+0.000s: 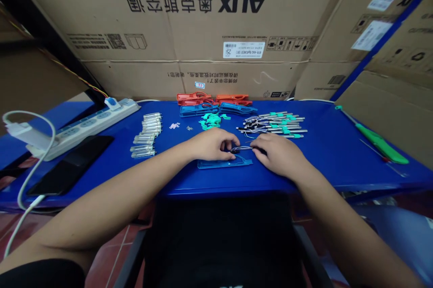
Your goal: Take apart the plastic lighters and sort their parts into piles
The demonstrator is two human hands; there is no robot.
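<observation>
**Wires (244, 148) above blue case (223, 165)**

Head view: the right hand (278, 153) appears to pinch the wires' right end; the left curls around their dark left end (233, 149), though whether it grips cannot be told. The case lies near, partly beneath the left hand (214, 144); metal rods (301, 131) lie far right. Step in hand, seemingly: positioning the wires. The next move calls for light, precise fingertips.

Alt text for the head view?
Right hand pinches thin wires, left hand curled at their other end, by a blue shell on a blue table. Orange shells, green pieces, metal tubes lie beyond; phone at left, green-handled tool at right.
</observation>
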